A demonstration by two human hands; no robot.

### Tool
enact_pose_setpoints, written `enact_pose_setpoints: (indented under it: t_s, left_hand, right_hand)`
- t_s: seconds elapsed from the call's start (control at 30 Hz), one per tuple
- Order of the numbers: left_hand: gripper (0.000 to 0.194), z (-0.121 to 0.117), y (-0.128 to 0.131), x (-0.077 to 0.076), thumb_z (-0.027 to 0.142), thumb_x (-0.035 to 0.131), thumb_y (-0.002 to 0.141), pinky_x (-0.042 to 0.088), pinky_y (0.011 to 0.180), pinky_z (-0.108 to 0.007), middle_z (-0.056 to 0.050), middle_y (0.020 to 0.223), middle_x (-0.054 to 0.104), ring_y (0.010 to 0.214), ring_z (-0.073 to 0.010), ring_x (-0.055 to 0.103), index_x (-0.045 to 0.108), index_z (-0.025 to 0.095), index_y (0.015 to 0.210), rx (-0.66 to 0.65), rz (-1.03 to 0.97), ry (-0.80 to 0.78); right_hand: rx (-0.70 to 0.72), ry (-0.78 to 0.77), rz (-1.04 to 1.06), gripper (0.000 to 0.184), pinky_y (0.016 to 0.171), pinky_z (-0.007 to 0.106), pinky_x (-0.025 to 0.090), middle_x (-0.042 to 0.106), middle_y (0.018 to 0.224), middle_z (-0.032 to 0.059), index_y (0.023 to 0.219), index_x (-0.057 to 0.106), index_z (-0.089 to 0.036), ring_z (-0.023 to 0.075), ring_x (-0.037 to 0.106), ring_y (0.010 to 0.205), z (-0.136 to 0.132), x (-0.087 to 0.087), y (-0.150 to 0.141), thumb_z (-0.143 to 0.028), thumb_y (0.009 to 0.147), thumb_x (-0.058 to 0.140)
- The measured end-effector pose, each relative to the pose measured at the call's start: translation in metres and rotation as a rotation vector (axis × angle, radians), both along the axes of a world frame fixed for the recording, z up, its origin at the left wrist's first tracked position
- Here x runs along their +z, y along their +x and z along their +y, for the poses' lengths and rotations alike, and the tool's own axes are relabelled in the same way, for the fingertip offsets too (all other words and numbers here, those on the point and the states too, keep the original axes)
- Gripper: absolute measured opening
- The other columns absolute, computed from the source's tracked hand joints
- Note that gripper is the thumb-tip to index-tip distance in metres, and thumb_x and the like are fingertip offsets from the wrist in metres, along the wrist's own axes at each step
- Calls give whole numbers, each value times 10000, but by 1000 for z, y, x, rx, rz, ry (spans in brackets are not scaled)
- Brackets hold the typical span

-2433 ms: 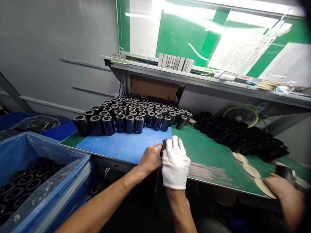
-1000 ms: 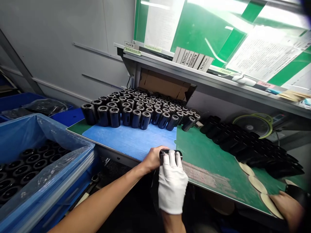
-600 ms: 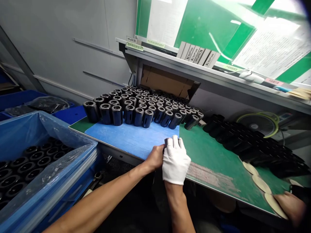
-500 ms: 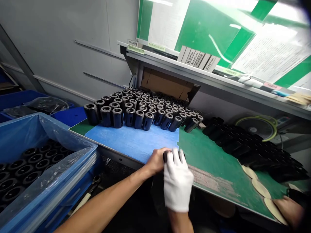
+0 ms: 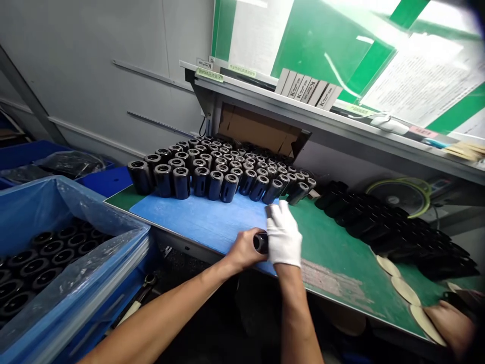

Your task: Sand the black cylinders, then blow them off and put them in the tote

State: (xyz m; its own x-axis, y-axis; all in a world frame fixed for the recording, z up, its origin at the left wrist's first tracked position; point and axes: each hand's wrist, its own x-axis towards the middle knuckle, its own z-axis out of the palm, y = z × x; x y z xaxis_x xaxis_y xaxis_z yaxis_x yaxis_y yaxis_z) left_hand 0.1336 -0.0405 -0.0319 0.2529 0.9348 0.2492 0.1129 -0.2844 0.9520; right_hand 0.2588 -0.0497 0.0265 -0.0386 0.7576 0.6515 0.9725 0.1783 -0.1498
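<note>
My bare left hand (image 5: 244, 248) grips one end of a black cylinder (image 5: 260, 242) lying on its side at the near edge of the blue mat (image 5: 204, 220). My right hand (image 5: 283, 234), in a white glove, is closed over the rest of that cylinder from above, fingers curled forward. Several upright black cylinders (image 5: 212, 172) stand in rows at the back of the mat, a short way beyond both hands.
A blue bin (image 5: 113, 263) lined with plastic holds more black cylinders at the left. Black parts (image 5: 390, 227) lie stacked on the green bench (image 5: 333, 253) at the right, with tan discs (image 5: 401, 288). Another person's hand (image 5: 450, 323) is at the lower right. A shelf (image 5: 341, 126) overhangs the bench.
My gloved right hand has slid back and forth over the cylinder and now sits further forward and higher on it. My left hand keeps its grip in the same place.
</note>
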Motion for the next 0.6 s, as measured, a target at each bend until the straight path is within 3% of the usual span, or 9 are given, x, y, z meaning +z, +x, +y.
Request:
enact_pose_setpoints:
  t_s: [0.1, 0.2, 0.3, 0.37, 0.5, 0.6]
  left_hand:
    - [532, -2, 0, -1, 190, 813, 570, 544, 802, -276, -44, 963, 746, 872, -210, 693, 692, 161, 1088, 20, 18, -10]
    - [528, -4, -1, -1, 203, 801, 588, 543, 820, -280, -40, 976, 743, 883, -205, 694, 689, 176, 1103, 25, 30, 18]
    - [533, -4, -1, 0, 205, 808, 587, 545, 828, -282, -41, 987, 744, 897, -213, 696, 684, 179, 1105, 25, 30, 20]
    - [454, -4, -2, 0, 205, 778, 646, 545, 830, -278, -45, 987, 746, 904, -213, 696, 688, 181, 1091, -8, 28, 29]
    - [239, -3, -3, 3, 182, 593, 837, 542, 787, -273, -77, 971, 753, 861, -206, 693, 705, 160, 1047, 3, 36, 35]
    - [250, -3, -3, 3, 158, 620, 810, 539, 740, -262, -89, 964, 754, 835, -209, 693, 701, 144, 1046, 17, 31, 23]
  right_hand:
    - [-67, 89, 330, 455, 1114, 338, 422, 504, 1424, 85, 1342, 603, -218, 191, 482, 1329, 8, -6, 47, -443, 964, 489]
    - [-73, 54, 477, 449, 1143, 390, 395, 479, 1447, 63, 1367, 577, -300, 202, 463, 1346, -25, -19, 62, -453, 947, 530]
    - [-6, 38, 426, 448, 1138, 439, 400, 401, 1507, 23, 1403, 514, -386, 221, 413, 1382, -63, -29, 35, -421, 957, 524]
    - [39, 49, 277, 457, 1114, 460, 422, 389, 1516, 10, 1404, 507, -399, 247, 387, 1399, -71, -29, 6, -372, 948, 532]
    - [-8, -40, 9, 384, 910, 430, 535, 515, 1418, 52, 1289, 627, -326, 293, 455, 1339, -50, -19, -30, -346, 957, 433]
    - [36, -65, 3, 417, 868, 390, 548, 562, 1359, 65, 1250, 651, -292, 274, 510, 1281, -42, -16, -33, -379, 975, 350]
